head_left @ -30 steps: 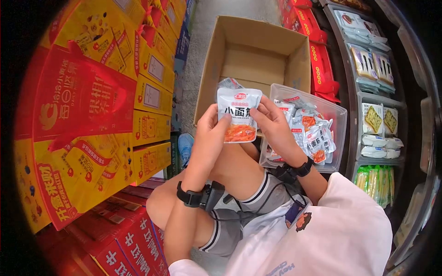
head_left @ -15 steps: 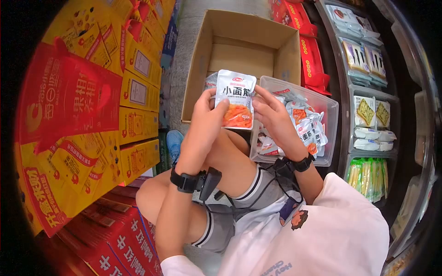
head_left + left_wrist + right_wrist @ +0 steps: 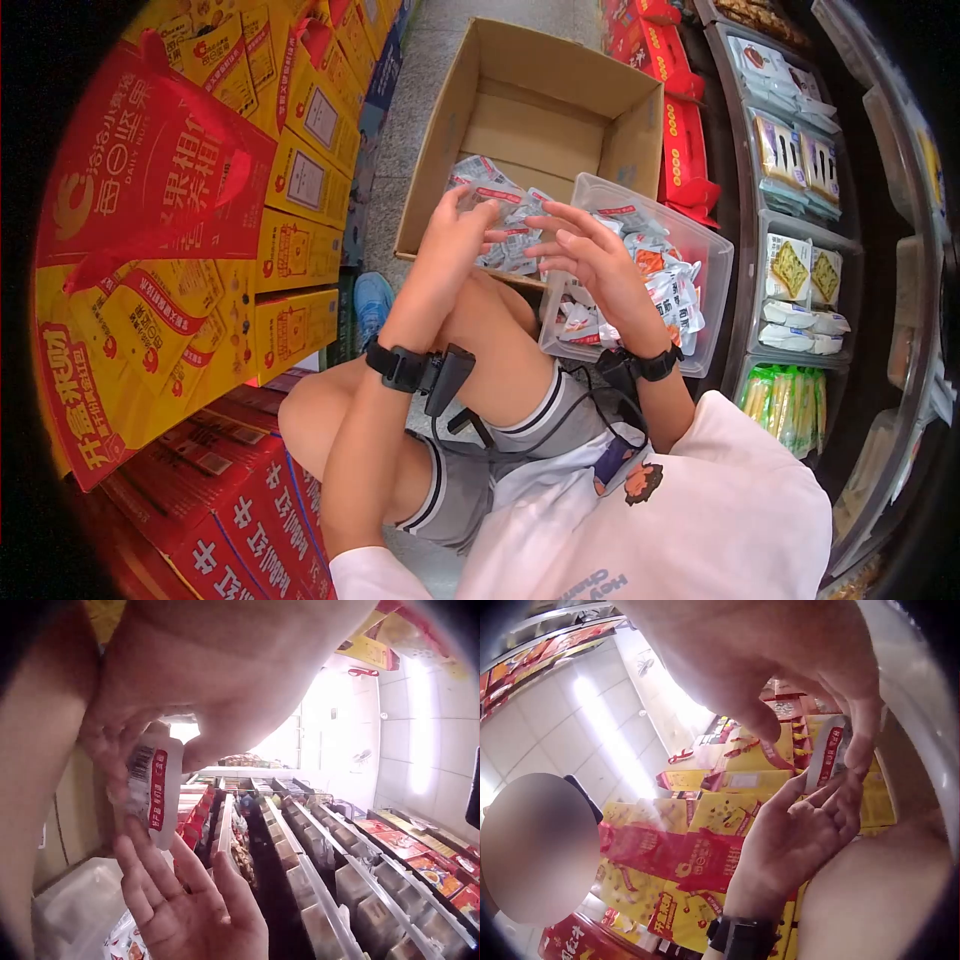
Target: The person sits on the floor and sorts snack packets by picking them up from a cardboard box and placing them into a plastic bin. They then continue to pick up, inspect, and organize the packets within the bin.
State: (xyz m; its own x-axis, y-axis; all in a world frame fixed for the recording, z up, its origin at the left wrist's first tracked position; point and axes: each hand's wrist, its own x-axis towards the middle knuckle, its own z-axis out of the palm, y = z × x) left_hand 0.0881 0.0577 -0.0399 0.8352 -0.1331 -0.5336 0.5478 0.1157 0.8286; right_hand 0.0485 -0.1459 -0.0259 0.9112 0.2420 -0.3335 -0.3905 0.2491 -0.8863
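Observation:
My left hand (image 3: 450, 240) pinches a small silvery snack packet (image 3: 828, 754) between thumb and fingers. A red printed band and a barcode show on the packet's side (image 3: 154, 780) in the left wrist view. My right hand (image 3: 600, 262) is beside it, fingers extended and spread, fingertips right at the packet's edge. Below the hands, several similar packets (image 3: 515, 250) lie in the near end of a cardboard box (image 3: 540, 120). More packets with orange food pictures (image 3: 672, 290) fill a clear plastic bin (image 3: 718, 300) on the right.
Yellow gift boxes (image 3: 300, 240) and a red bag (image 3: 150, 170) are stacked on the left, above red cartons (image 3: 240, 500). Red boxes (image 3: 685, 150) stand beyond the bin. A shelf on the right holds bins of packaged snacks (image 3: 790, 265). The person's bent knees are close below the hands.
The packet's printed front, earlier facing up between both hands, has turned out of the head view. The right hand's fingers have loosened and spread, while the left hand keeps its hold.

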